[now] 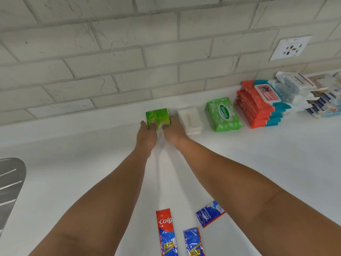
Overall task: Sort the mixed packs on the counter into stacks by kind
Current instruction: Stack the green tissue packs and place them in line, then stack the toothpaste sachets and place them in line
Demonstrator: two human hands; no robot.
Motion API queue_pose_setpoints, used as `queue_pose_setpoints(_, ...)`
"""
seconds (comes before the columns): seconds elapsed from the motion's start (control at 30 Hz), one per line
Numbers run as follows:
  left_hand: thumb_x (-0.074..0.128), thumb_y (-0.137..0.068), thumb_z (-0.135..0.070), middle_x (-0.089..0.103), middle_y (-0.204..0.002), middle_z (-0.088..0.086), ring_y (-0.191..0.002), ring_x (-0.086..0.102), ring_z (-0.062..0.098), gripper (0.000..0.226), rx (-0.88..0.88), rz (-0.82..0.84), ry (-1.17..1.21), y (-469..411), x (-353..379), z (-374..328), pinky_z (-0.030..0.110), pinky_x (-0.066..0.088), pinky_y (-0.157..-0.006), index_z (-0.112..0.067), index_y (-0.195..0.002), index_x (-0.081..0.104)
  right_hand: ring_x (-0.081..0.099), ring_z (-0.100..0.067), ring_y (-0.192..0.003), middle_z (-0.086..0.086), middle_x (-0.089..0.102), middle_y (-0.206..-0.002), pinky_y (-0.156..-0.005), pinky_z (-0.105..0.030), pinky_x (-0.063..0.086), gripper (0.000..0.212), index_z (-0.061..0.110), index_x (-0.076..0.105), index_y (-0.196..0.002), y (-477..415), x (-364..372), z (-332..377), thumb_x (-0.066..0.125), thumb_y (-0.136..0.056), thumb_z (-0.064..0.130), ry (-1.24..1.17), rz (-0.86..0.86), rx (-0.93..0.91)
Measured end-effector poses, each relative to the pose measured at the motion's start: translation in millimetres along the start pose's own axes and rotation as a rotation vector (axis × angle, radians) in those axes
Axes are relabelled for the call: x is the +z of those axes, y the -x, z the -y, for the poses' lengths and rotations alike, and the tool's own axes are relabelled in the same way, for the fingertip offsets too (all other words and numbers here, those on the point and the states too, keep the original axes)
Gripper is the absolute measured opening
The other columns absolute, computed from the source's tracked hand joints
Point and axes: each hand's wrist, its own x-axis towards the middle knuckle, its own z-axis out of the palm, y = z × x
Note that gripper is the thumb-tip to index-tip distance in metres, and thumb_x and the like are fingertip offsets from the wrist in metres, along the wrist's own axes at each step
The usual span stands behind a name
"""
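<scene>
The green pack is clasped by the left hand and right hand, fingers curled on it, low over or on the worktop. It is probably being placed. Next, the toothpaste sachets, well nearer than it, likely need gathering.

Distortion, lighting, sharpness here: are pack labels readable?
Head view: wide-angle lens bows the brick wall and counter; even light, faint shadows between the forearms; green pack in left hand and right hand looks soft; Sanicare pack label reads; far-right packs blur.
</scene>
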Motion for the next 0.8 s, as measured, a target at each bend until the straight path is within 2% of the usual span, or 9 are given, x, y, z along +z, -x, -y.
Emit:
queue_pose_setpoints(0.07, 0.038, -0.106, -0.046, 0.038, -0.158, 0.010, -0.144, 0.038, 0.031, 0.064, -0.009, -0.026, -0.018, 7, -5, -3, 0.042, 0.032, -0.117, -0.010, -0.157, 0.025, 0.058, -0.031, -0.117, -0.012, 0.056, -0.130, -0.095, -0.037, 0.048, 0.041, 0.012, 0.045, -0.137, 10, -4, 5, 0.045, -0.096, 0.008, -0.003, -0.025, -0.007)
queue_pose_setpoints(0.17, 0.039, -0.101, -0.053, 0.041, -0.156, 0.015, -0.141, 0.041, 0.034, 0.071, 0.023, -0.055, -0.038, 22, -15, -3, 0.048, 0.034, -0.117, -0.005, -0.153, 0.028, 0.051, -0.033, -0.127, -0.014, 0.047, -0.144, -0.100, -0.036, 0.046, 0.052, 0.007, 0.032, -0.148, 34, -15, 14, 0.043, -0.097, 0.008, 0.002, -0.039, 0.007)
queue_pose_setpoints(0.27, 0.041, -0.101, -0.049, 0.045, -0.151, 0.019, -0.139, 0.043, 0.036, 0.066, 0.056, -0.083, -0.072, 55, -25, -4, 0.050, 0.035, -0.116, -0.001, -0.146, 0.036, 0.060, -0.032, -0.112, -0.013, 0.062, -0.125, -0.087, -0.033, 0.049, 0.037, 0.011, 0.054, -0.131, 63, -24, 20, 0.044, -0.095, 0.008, 0.018, -0.055, -0.099)
queue_pose_setpoints(0.33, 0.045, -0.103, -0.044, 0.051, -0.148, 0.015, -0.135, 0.048, 0.032, 0.057, 0.124, -0.087, -0.089, 86, -30, -3, 0.047, 0.039, -0.114, -0.004, -0.143, 0.044, 0.061, -0.029, -0.113, -0.010, 0.065, -0.125, -0.088, -0.029, 0.047, 0.034, 0.013, 0.059, -0.127, 85, -27, 16, 0.047, -0.095, 0.012, 0.018, -0.049, -0.148)
queue_pose_setpoints(0.43, 0.051, -0.103, -0.032, 0.063, -0.131, -0.001, -0.114, 0.059, 0.018, 0.040, 0.224, -0.075, -0.124, 135, -35, 5, 0.032, 0.045, -0.099, -0.010, -0.135, 0.056, 0.056, -0.022, -0.124, -0.005, 0.058, -0.139, -0.105, -0.027, 0.042, 0.040, 0.012, 0.057, -0.136, 116, -29, 0, 0.054, -0.096, 0.016, 0.005, 0.010, -0.144)
queue_pose_setpoints(0.53, 0.057, -0.101, -0.027, 0.065, -0.127, -0.007, -0.104, 0.062, 0.008, 0.036, 0.228, -0.079, -0.149, 178, -36, 18, 0.021, 0.043, -0.093, -0.016, -0.135, 0.060, 0.062, -0.016, -0.114, -0.002, 0.065, -0.130, -0.102, -0.024, 0.044, 0.032, 0.013, 0.064, -0.127, 148, -32, -22, 0.056, -0.096, 0.014, 0.044, 0.044, -0.181)
queue_pose_setpoints(0.63, 0.058, -0.101, -0.027, 0.068, -0.124, -0.008, -0.093, 0.062, -0.002, 0.033, 0.213, -0.044, -0.198, 215, -35, 33, 0.010, 0.042, -0.083, -0.019, -0.133, 0.061, 0.061, -0.014, -0.115, 0.000, 0.067, -0.124, -0.103, -0.025, 0.045, 0.027, 0.014, 0.068, -0.120, 175, -38, -45, 0.054, -0.097, 0.011, 0.105, 0.103, -0.209)
queue_pose_setpoints(0.77, 0.060, -0.100, -0.027, 0.069, -0.124, -0.005, -0.100, 0.064, 0.008, 0.033, 0.138, 0.017, -0.267, 258, -30, 54, 0.033, 0.054, -0.096, -0.018, -0.131, 0.062, 0.063, -0.012, -0.110, 0.002, 0.068, -0.122, -0.100, -0.028, 0.050, 0.026, 0.016, 0.068, -0.119, 213, -50, -70, 0.053, -0.098, 0.011, 0.183, 0.159, -0.241)
queue_pose_setpoints(0.8, 0.062, -0.099, -0.026, 0.070, -0.123, -0.003, -0.100, 0.065, 0.010, 0.033, 0.121, 0.025, -0.288, 267, -28, 58, 0.034, 0.054, -0.097, -0.017, -0.130, 0.063, 0.063, -0.011, -0.110, 0.003, 0.068, -0.123, -0.100, -0.027, 0.050, 0.026, 0.017, 0.067, -0.120, 224, -54, -76, 0.054, -0.098, 0.013, 0.212, 0.176, -0.250)
